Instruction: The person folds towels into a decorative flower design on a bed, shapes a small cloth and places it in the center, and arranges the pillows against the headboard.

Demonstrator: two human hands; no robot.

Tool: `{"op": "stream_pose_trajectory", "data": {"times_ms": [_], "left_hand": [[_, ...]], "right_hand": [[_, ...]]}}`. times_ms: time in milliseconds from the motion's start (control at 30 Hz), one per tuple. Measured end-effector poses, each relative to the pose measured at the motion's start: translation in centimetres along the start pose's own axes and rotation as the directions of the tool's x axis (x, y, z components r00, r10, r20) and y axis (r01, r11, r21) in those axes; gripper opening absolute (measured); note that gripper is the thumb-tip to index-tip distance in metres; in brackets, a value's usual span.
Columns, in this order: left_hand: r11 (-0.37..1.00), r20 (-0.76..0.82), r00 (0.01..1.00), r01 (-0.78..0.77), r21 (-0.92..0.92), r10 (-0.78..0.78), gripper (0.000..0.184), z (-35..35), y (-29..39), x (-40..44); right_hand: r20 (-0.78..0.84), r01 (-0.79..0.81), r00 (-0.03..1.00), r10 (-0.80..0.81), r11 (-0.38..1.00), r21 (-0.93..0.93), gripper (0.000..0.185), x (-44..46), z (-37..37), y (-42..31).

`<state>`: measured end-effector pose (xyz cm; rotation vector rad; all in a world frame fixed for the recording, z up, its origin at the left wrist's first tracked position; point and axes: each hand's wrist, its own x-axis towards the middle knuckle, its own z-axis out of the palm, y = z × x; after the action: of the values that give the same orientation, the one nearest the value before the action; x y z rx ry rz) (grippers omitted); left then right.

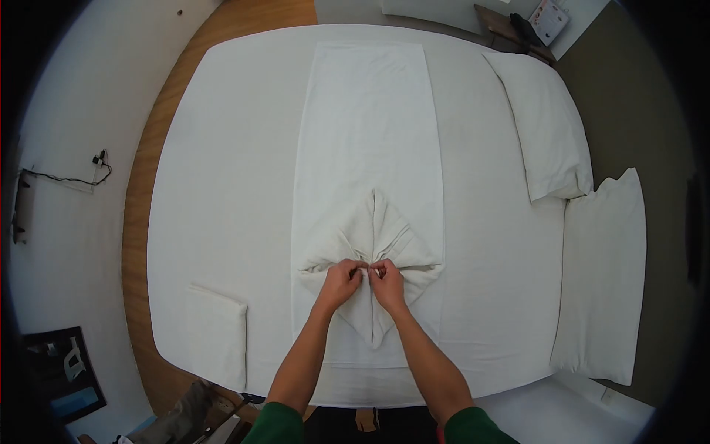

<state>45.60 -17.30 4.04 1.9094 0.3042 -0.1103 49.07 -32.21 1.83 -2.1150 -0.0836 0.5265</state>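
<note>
A white towel, folded into a diamond with its corners brought to the middle, lies on a long flat white cloth spread over the bed. At its centre, my left hand pinches the towel's inner folds from the left. Close beside it, fingertips almost meeting, my right hand pinches the folds from the right. The fingers partly cover the centre where the folds come together. A pleated edge shows at the towel's upper right.
The white-sheeted bed fills the middle. Another folded towel lies at its near left corner. Two pillows line the right side by the dark headboard. A wooden shelf stands at the far right.
</note>
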Motion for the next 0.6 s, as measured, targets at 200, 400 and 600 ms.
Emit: {"op": "stream_pose_trajectory", "data": {"times_ms": [200, 400, 600], "left_hand": [[0.955, -0.004, 1.000, 0.013, 0.297, -0.012, 0.026, 2.0, -2.0, 1.0], [0.886, 0.139, 0.989, -0.101, 0.452, 0.042, 0.035, 3.1, 1.0, 0.0], [0.768, 0.225, 0.968, -0.228, 0.598, 0.112, 0.044, 2.8, 0.9, 2.0]], "right_hand": [[-0.142, 0.234, 0.960, -0.240, 0.970, -0.060, 0.030, -7.5, -0.8, 1.2], [0.175, 0.406, 0.903, -0.392, 0.913, -0.051, 0.034, -12.5, -2.0, 3.3], [-0.127, 0.226, 0.889, -0.440, 0.663, -0.714, 0.032, -2.0, -13.2, 2.3]]}}
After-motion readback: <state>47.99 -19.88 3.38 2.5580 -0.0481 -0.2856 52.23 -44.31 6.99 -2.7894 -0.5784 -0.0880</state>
